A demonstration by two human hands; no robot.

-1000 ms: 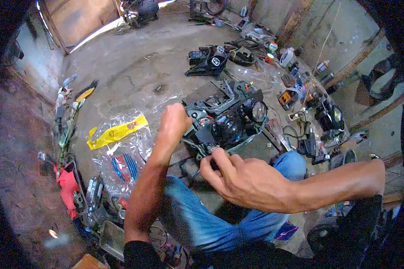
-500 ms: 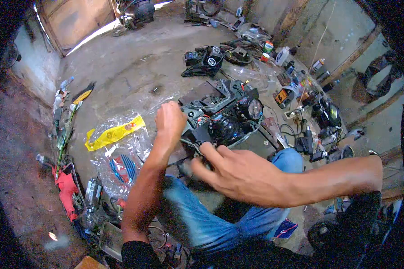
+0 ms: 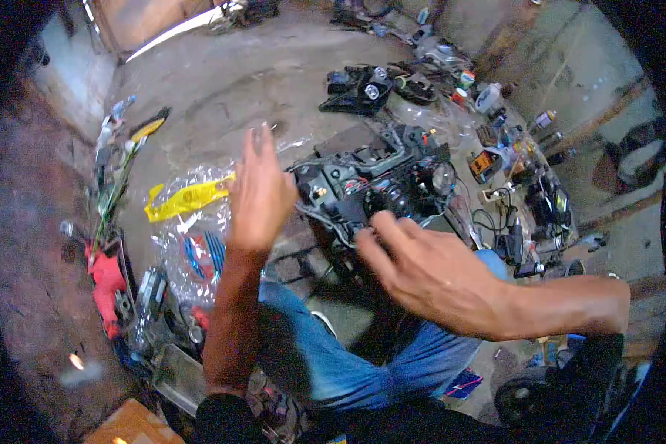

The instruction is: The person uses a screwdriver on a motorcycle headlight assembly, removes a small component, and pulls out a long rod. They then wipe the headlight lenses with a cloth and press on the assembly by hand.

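My left hand (image 3: 264, 194) is raised beside the left end of a black headlight assembly (image 3: 340, 176), its fingers stretched out and nothing visible in them. At the assembly's near edge is my right hand (image 3: 429, 263), fingers curled together near the tips; whatever they may hold is too small or hidden to name. Round lamps (image 3: 442, 177) and wiring show on the assembly's right part. Left of my left hand lies a yellow strip (image 3: 189, 201) on clear plastic wrap, with blue striped pieces (image 3: 206, 255) below it.
Another black part with lamps (image 3: 359, 90) lies farther back. Along the right wall stand bottles, an orange-black box (image 3: 485, 164) and a drill-like tool (image 3: 512, 240). At the left are a red cloth-like item (image 3: 107, 285), a metal tray (image 3: 177, 377) and assorted parts.
My left hand has opened from a closed shape and shifted slightly left. The camera view has moved, so the floor items appear farther right. My right hand stays near the assembly's edge.
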